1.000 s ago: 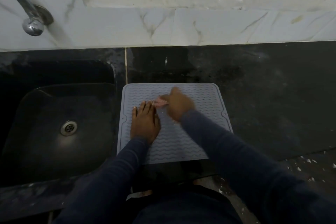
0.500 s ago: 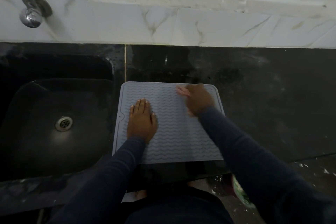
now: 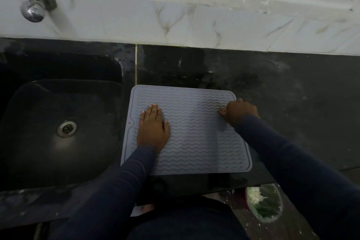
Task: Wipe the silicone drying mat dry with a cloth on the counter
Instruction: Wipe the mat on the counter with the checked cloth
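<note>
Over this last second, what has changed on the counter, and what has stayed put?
The right hand, gripping the pinkish cloth, swept rightward across the drying mat, from near the left hand to the mat's right edge. Nothing was picked up or let go. The left hand stayed flat on the mat's left part; the mat has not shifted.

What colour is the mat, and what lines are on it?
The mat is pale grey-blue with rows of wavy ridges, clearest in the head view.
</note>
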Action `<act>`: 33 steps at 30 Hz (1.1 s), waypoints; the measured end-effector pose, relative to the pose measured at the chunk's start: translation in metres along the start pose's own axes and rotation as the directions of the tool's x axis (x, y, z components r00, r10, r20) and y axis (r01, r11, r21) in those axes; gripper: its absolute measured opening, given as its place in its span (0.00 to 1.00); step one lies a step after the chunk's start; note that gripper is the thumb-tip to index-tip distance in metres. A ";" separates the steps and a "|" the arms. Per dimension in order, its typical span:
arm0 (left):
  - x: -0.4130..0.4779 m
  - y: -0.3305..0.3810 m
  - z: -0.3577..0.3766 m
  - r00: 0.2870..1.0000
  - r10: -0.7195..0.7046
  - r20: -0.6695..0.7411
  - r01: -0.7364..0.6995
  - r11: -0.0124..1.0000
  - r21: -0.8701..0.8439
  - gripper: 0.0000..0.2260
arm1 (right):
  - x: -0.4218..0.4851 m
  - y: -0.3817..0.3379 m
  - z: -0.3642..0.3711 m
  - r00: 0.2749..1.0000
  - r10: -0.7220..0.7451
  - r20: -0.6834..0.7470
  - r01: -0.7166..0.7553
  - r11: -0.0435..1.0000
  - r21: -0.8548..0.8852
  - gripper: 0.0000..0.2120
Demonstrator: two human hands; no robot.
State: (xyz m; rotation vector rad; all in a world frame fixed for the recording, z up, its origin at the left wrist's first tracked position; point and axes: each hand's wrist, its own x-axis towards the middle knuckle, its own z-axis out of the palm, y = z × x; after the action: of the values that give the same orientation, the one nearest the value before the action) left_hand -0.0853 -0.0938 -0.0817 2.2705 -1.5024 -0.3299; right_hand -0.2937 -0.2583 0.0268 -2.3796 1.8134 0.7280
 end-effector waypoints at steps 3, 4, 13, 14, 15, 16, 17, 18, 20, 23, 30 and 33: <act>0.001 0.001 0.000 1.000 0.000 -0.003 0.000 1.000 0.030 0.29 | -0.012 -0.044 -0.016 0.976 -0.096 -0.194 0.114 0.990 0.083 0.16; 0.002 0.000 0.000 1.000 -0.003 -0.005 0.004 0.999 0.036 0.29 | -0.020 -0.074 -0.020 0.955 -0.169 -0.242 0.204 0.971 0.125 0.14; 0.002 0.000 0.002 1.000 0.010 0.015 -0.012 0.997 0.080 0.28 | -0.031 -0.037 0.020 0.976 -0.132 -0.172 0.179 0.938 0.296 0.21; 0.001 -0.001 0.003 1.000 0.013 0.012 -0.014 0.997 0.079 0.28 | -0.024 -0.007 0.021 0.991 -0.039 -0.124 0.069 0.967 0.247 0.22; 0.000 -0.002 0.004 1.000 0.014 0.008 -0.015 0.997 0.075 0.28 | -0.017 0.016 0.020 0.995 0.066 -0.080 -0.048 0.979 0.200 0.24; 0.000 -0.003 0.004 1.000 0.013 0.008 -0.014 0.997 0.070 0.28 | -0.009 0.031 0.017 0.988 0.147 -0.043 -0.137 0.976 0.170 0.25; 0.000 -0.003 0.004 1.000 0.012 0.011 -0.012 0.998 0.066 0.28 | -0.002 0.037 0.014 0.982 0.191 -0.017 -0.186 0.971 0.152 0.25; 0.000 -0.002 0.003 1.000 0.011 0.010 -0.012 0.998 0.064 0.29 | 0.003 0.034 0.009 0.980 0.199 -0.017 -0.194 0.969 0.150 0.25; 0.001 -0.001 0.003 1.000 0.004 0.011 -0.005 0.998 0.060 0.29 | 0.005 0.008 -0.001 0.987 0.143 -0.067 -0.132 0.980 0.151 0.22; 0.002 0.001 0.001 1.000 -0.008 0.010 0.008 0.999 0.043 0.28 | -0.014 -0.068 -0.008 0.966 -0.075 -0.246 0.131 0.967 0.220 0.15; 0.003 0.000 0.001 1.000 -0.015 0.013 0.015 1.000 -0.002 0.27 | -0.034 -0.145 0.016 0.915 -0.354 -0.194 0.376 0.922 0.091 0.17; -0.001 0.000 -0.001 0.999 -0.022 0.022 0.022 1.000 0.014 0.29 | -0.017 -0.068 0.026 0.956 -0.234 -0.177 0.266 0.946 0.186 0.19</act>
State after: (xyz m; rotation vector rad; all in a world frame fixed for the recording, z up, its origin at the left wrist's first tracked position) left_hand -0.0857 -0.0929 -0.0809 2.3031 -1.4962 -0.3537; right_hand -0.2431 -0.2141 -0.0049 -2.5155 1.5044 0.3198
